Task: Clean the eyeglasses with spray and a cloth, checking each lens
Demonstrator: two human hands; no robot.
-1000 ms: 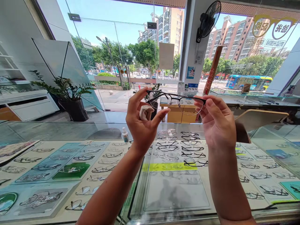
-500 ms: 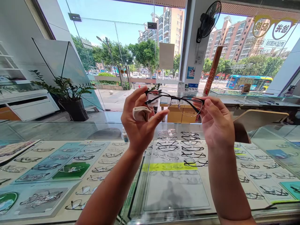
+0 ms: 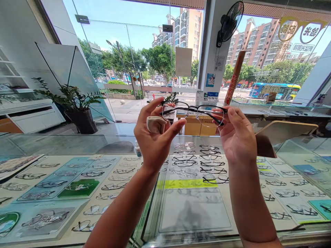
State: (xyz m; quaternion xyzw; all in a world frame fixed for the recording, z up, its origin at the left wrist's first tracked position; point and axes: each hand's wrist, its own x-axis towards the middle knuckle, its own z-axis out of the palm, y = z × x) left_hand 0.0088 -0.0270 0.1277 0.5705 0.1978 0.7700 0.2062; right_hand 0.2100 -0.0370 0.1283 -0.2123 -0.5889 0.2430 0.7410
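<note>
I hold a pair of black thin-framed glasses [image 3: 193, 112] up in front of me, above the glass counter. My left hand [image 3: 155, 136] pinches the left end of the frame between forefinger and thumb, and a folded pale cloth [image 3: 155, 124] is tucked in its palm. My right hand [image 3: 238, 136] grips the right end of the frame with its fingertips. The lenses face away toward the window.
A glass display counter [image 3: 191, 206] below holds several rows of spectacles. A small white bottle [image 3: 138, 148] stands on it near my left wrist. A potted plant [image 3: 77, 106] is at the left, a wall fan [image 3: 229, 22] above, a tan stand [image 3: 284, 132] at the right.
The glasses have tilted and shifted slightly left and up between my hands; the lenses now show more fully. Both hands keep their hold.
</note>
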